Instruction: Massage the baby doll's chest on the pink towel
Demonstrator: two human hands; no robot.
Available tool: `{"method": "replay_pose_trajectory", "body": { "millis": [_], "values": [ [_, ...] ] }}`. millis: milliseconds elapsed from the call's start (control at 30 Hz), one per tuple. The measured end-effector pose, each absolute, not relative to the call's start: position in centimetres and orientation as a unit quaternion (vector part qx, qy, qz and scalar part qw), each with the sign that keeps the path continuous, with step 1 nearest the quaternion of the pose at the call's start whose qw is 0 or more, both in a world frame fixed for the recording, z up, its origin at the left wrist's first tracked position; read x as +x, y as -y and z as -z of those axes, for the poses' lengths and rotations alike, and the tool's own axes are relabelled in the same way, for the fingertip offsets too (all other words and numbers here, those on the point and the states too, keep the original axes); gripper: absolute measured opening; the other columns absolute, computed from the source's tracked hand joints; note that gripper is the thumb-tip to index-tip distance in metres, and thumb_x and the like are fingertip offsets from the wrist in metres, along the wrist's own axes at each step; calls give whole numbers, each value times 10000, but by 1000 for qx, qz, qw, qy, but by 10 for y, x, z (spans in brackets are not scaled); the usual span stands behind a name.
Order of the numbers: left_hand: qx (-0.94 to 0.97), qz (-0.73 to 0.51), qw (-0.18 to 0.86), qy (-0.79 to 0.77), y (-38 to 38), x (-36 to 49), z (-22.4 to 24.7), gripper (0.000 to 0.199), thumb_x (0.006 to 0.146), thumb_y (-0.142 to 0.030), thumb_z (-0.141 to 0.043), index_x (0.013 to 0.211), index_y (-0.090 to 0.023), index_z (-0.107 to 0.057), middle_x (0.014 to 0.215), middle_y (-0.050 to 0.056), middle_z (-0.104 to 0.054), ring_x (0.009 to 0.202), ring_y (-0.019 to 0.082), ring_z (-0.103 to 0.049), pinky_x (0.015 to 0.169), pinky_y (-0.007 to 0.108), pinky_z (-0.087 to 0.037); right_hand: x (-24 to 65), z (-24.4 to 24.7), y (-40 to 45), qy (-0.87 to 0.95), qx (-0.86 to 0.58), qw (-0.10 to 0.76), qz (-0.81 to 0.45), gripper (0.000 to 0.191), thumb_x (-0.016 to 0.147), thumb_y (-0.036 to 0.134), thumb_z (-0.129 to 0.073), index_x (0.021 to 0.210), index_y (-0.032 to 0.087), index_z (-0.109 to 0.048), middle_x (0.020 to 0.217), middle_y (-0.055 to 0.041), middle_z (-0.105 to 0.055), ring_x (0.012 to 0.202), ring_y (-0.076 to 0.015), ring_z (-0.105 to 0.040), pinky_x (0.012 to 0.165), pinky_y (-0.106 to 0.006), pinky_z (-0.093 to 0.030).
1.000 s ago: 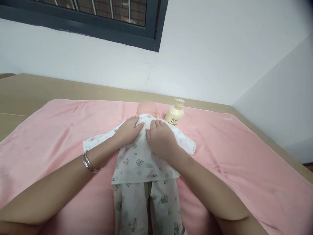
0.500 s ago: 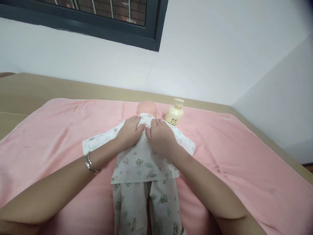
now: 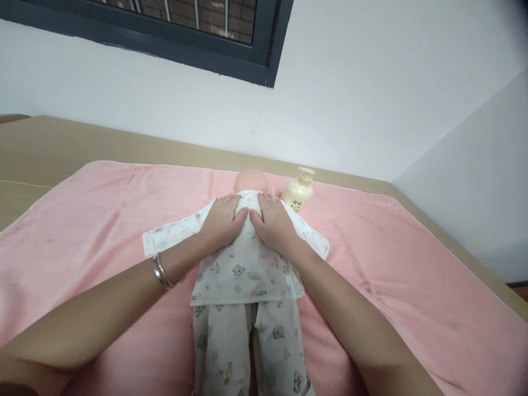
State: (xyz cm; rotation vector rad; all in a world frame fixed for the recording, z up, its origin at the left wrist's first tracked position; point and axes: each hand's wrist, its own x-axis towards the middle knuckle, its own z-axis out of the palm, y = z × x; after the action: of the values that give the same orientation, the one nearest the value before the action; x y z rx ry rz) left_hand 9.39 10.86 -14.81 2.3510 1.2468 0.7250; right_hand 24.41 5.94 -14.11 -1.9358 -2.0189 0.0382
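Note:
A baby doll [image 3: 251,180] lies stretched out with its head toward the wall, dressed in a white printed shirt [image 3: 243,275] and matching trousers [image 3: 274,341]. My left hand [image 3: 225,220] rests flat on the upper left of the shirt, fingers pointing toward the doll's head. On the upper right, my right hand [image 3: 274,223] lies the same way, its fingers extended. The two thumbs almost meet at the middle of the shirt. Both sleeves spread out sideways. The doll's face is not visible.
A pink blanket [image 3: 391,264] lies under the doll on a wooden surface [image 3: 103,137]. Close to the doll's head, on the right, stands a cream pump bottle [image 3: 299,192]. Behind are a white wall [image 3: 350,93] and a dark window frame [image 3: 231,63].
My right hand's fingers have straightened and shifted slightly up and outward on the shirt. My left hand stays nearly in place, and the fabric near the collar looks smoother. The view has shifted slightly.

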Motion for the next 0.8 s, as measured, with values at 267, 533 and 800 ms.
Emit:
{"method": "replay_pose_trajectory", "body": {
  "millis": [267,533,800],
  "values": [
    [860,-222,140,-438,-104,94,145,489,969,-334,-270,1271,-69,-549,1288,181,-585,1223,301,-516,1106,499,-398,252,134,-60,748,-656,104,-9,619,1063,359,-303,1533,-45,-302,1551,-197,-287,1472,-300,-246,1253,-450,-225],
    [871,-222,102,-426,-95,96,146,449,949,-243,-259,1241,-53,-542,1286,189,-577,1236,309,-500,1117,501,-380,245,121,-50,746,-663,60,-7,585,1061,311,-321,1521,-50,-323,1526,-203,-334,1447,-300,-296,1242,-429,-252],
    [850,-229,183,-438,-108,93,138,284,927,-322,-339,965,-158,-568,1074,122,-639,1038,274,-578,982,464,-472,233,120,-41,728,-672,126,-53,534,1051,281,-319,1490,-13,-397,1507,-185,-376,1439,-295,-318,1238,-456,-254]
  ]
}}
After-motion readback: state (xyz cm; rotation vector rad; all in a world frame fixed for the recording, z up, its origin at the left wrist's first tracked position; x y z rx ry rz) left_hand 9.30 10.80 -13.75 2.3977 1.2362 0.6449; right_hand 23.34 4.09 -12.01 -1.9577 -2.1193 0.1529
